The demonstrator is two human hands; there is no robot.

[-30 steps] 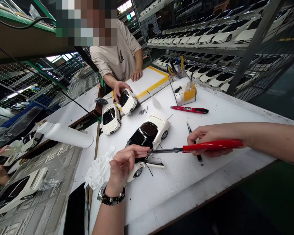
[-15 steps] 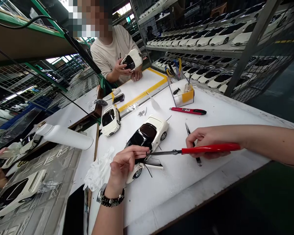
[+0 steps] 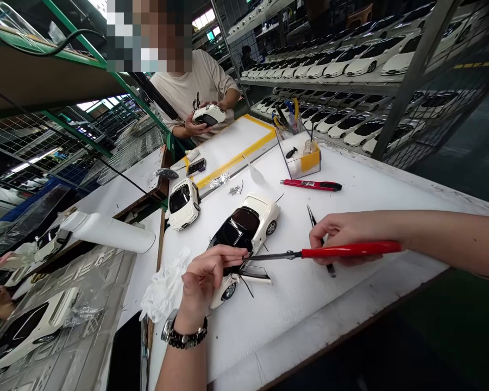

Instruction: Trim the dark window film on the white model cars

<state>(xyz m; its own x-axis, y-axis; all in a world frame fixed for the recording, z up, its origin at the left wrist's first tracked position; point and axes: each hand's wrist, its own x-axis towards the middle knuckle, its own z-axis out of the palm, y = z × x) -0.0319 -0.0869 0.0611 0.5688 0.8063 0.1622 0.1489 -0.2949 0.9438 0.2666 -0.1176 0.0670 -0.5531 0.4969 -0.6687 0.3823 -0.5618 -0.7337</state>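
Across the worktop (image 3: 309, 309), a co-worker's hands (image 3: 199, 122) have lowered a small white model car (image 3: 208, 115) from its raised, tilted position and now hold it nearly level above a white board edged with yellow tape (image 3: 236, 152). Nearer, the white model car with the black roof (image 3: 244, 228) lies on the worktop, one door standing open. The left hand (image 3: 204, 277), with a wristwatch (image 3: 170, 332) and a black bead bracelet (image 3: 187, 340), has its fingers (image 3: 224, 252) curved over the car's near side, though I cannot tell whether they truly grip it. The right hand (image 3: 338, 239) has its fingers closed around a red-handled screwdriver (image 3: 350, 250), whose thin shaft reaches to the car just beside the left fingertips. Black-tipped tweezers (image 3: 320, 239) pass under those right fingers. Crumpled clear plastic (image 3: 163, 288) lies beside the left hand. Farther off stand a red utility knife (image 3: 312, 185), its small label unreadable, and a clear holder with a yellow panel (image 3: 299, 157). The co-worker's tee (image 3: 195, 92) shows black lettering, apparently "th".
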